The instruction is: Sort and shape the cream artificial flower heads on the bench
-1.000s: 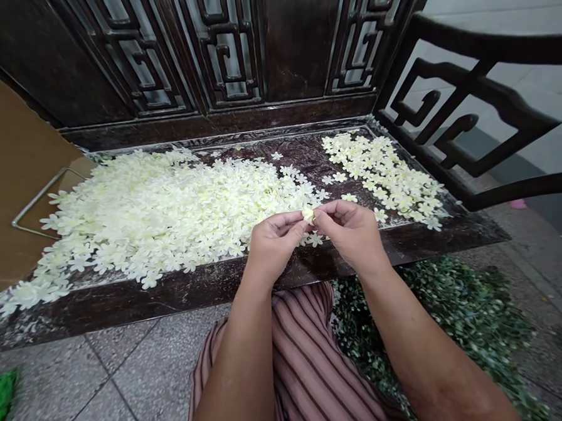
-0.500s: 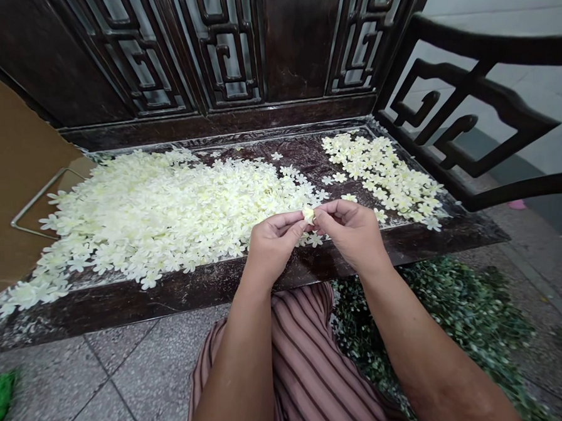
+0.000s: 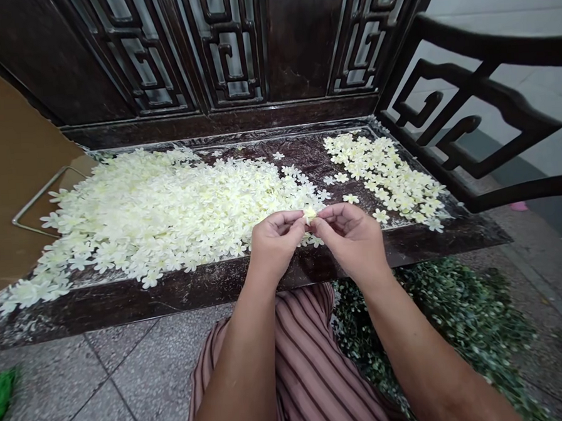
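Between the fingertips of both hands is a small pale-yellow flower (image 3: 310, 214), held above the front edge of the dark wooden bench seat (image 3: 301, 148). My left hand (image 3: 276, 241) pinches it from the left with thumb and forefinger. From the right, my right hand (image 3: 351, 235) grips it the same way, its other fingers curled behind. A big heap of loose white flowers (image 3: 168, 207) spreads over the seat left of my hands. To the right lies a smaller, thinner patch of cream flowers (image 3: 383, 174), with a few single ones nearby.
A carved backrest (image 3: 228, 50) rises behind the seat, and an openwork armrest (image 3: 482, 93) bounds its right end. Cardboard (image 3: 15, 180) stands at the left beside a bent metal wire (image 3: 35, 195). Green leafy foliage (image 3: 461, 320) lies below, right of my legs; green plastic (image 3: 1, 395) lies on the floor.
Both hands stay at nearly the same spot. The right fingers have shifted slightly on the flower, and more of its petals show. The whole view has moved a little.
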`<state>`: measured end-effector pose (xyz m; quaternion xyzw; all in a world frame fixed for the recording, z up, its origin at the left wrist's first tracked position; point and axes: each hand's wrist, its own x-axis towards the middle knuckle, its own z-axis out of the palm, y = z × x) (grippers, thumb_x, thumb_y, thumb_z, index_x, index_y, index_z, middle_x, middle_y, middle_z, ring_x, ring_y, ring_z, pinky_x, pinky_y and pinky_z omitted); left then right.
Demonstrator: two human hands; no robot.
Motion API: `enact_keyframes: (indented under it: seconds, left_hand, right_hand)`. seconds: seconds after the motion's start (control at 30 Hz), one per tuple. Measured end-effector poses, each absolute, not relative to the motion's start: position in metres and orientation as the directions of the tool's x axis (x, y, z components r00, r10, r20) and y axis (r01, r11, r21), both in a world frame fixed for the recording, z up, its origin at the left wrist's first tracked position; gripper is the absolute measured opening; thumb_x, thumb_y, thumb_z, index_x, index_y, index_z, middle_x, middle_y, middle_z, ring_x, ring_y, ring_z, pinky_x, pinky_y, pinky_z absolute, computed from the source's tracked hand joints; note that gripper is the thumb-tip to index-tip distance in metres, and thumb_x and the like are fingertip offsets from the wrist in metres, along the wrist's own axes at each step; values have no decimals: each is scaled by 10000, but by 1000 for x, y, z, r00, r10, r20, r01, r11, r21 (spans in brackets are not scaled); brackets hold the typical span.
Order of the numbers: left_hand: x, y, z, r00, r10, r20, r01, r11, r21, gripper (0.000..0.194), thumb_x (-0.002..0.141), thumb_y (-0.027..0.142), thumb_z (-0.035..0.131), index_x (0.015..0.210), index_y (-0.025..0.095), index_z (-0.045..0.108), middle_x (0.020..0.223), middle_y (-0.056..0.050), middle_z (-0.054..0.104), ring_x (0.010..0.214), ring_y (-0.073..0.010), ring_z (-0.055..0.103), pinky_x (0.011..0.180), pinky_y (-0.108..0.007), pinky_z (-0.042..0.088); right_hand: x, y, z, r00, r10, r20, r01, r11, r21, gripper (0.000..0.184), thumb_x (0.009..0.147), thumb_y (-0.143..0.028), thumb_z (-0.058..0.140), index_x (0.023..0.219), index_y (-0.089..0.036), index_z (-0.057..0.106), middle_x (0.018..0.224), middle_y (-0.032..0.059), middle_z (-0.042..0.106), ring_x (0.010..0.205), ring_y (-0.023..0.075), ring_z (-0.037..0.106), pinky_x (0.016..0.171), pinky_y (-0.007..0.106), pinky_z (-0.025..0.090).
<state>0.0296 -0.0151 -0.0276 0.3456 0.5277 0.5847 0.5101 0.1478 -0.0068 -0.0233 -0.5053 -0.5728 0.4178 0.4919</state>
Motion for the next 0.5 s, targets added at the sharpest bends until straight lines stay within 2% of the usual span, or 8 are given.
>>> enact_keyframes:
  seconds: [0.2,0.3,0.5]
  left_hand:
    - [26,-15,-28,-230,966,-114,-221,62,973,189,602,262,717,728,125,689,687,-26,704,639,-123,633,666,-252,519]
    - [25,-15,-28,-215,971,-105,-212,59,975,141,618,239,699,702,127,686,682,-26,702,653,-130,634,674,-257,517]
    - [22,-13,-27,-197,973,-116,-183,80,980,55,629,184,663,657,137,672,623,-5,677,605,-117,612,638,-247,507]
  right_hand:
    - [145,-13,-21,-113,919,378,406,390,-826,27,749,-174,581,766,-185,598,744,23,642,684,137,607,660,284,516]
    - [144,-12,-19,-136,907,399,485,412,-772,21,752,-184,586,754,-173,603,735,37,637,683,148,601,650,294,516]
    - [145,-8,-20,-186,912,365,544,405,-735,66,767,-214,584,730,-165,606,743,53,639,681,161,600,651,315,503]
